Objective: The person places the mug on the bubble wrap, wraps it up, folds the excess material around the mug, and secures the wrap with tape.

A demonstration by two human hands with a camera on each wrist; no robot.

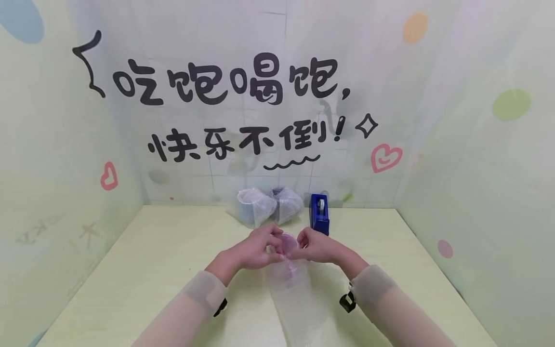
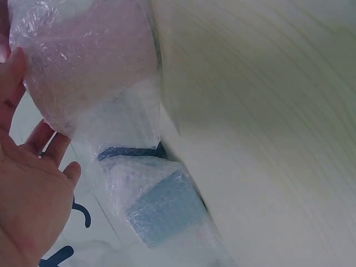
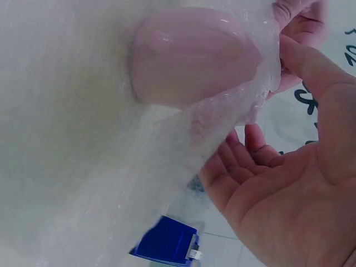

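Observation:
A pink cup (image 3: pixel 192 55) stands at the middle of the table, partly covered by a sheet of clear bubble wrap (image 1: pixel 295 308). My left hand (image 1: pixel 260 246) grips the wrapped cup at its rim, thumb on the near side and fingers behind. On the right, my right hand (image 1: pixel 318 246) pinches the bubble wrap at the rim, its thumb over the edge; its other fingers are bent behind the sheet in the right wrist view. A long tail of the wrap runs from the cup toward the table's front edge.
Two bubble-wrapped cups, a light blue one (image 1: pixel 247 212) and a darker one (image 1: pixel 286 205), lie against the back wall. A blue tape dispenser (image 1: pixel 320 214) stands right of them. Printed walls enclose the pale wooden table (image 1: pixel 165 260) at the back and sides.

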